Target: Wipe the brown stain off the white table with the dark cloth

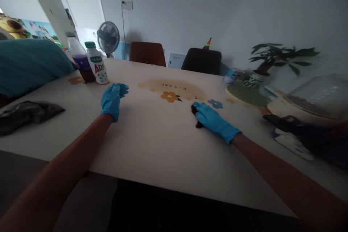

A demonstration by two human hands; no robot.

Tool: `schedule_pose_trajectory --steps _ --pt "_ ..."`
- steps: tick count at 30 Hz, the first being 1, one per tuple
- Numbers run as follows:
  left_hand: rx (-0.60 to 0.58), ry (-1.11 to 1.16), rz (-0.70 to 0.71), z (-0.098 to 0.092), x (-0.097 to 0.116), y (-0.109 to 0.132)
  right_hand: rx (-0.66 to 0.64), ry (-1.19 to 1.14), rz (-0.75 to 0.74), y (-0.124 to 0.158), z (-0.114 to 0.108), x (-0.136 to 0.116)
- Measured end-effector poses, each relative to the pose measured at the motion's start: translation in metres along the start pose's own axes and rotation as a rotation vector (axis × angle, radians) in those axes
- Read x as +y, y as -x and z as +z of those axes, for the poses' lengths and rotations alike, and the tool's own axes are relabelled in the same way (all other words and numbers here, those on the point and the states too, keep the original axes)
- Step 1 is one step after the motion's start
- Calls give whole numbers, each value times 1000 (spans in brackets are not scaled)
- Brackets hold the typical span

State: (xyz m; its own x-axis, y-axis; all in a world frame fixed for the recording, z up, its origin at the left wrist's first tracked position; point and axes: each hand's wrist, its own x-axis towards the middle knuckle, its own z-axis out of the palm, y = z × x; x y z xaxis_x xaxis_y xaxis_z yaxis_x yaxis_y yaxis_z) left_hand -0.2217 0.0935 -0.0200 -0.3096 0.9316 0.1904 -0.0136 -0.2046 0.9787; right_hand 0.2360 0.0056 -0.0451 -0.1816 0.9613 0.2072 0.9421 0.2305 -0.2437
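Head view: my gloved right hand [213, 120] presses flat on a small dark object [196, 115] on the bench [163, 141]. My left hand [112, 99] rests beside, loosely curled, its grip empty.

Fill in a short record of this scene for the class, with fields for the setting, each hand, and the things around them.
setting: white table with a flower print, two chairs at its far side
left hand: blue glove, resting on the table, holds nothing, fingers curled
right hand: blue glove, laid flat over a small dark object, too hidden to identify
left of the hands: white bottle, jug with purple liquid, dark cloth
right of the hands: potted plant, clear lidded container
behind: fan
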Motion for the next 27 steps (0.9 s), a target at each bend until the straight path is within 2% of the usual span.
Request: schedule_pose_trajectory --steps 3,6,9,13,16,19,23,27 --pt "19 9 -9 -2 2 -3 -77 11 17 38 -8 31" --pt "13 31 -12 -4 1 -7 -99 24 -2 68 -14 41" --pt "4 46 -11 -4 2 -9 -56 69 20 86 -11 33" --pt "39 81 -15 -1 5 -11 -15 90 -3 88 7 1" --pt "93 173 -20 2 9 -13 2 59 -81 76 23 -34" --pt "177 259 -16 3 11 -17 -6 43 -149 53 39 -73" --pt "251 295 4 -2 11 -25 -31 17 -205 7 63 -130" --pt "362 268 38 -9 6 -32 -38 -26 -229 -53 79 -191"
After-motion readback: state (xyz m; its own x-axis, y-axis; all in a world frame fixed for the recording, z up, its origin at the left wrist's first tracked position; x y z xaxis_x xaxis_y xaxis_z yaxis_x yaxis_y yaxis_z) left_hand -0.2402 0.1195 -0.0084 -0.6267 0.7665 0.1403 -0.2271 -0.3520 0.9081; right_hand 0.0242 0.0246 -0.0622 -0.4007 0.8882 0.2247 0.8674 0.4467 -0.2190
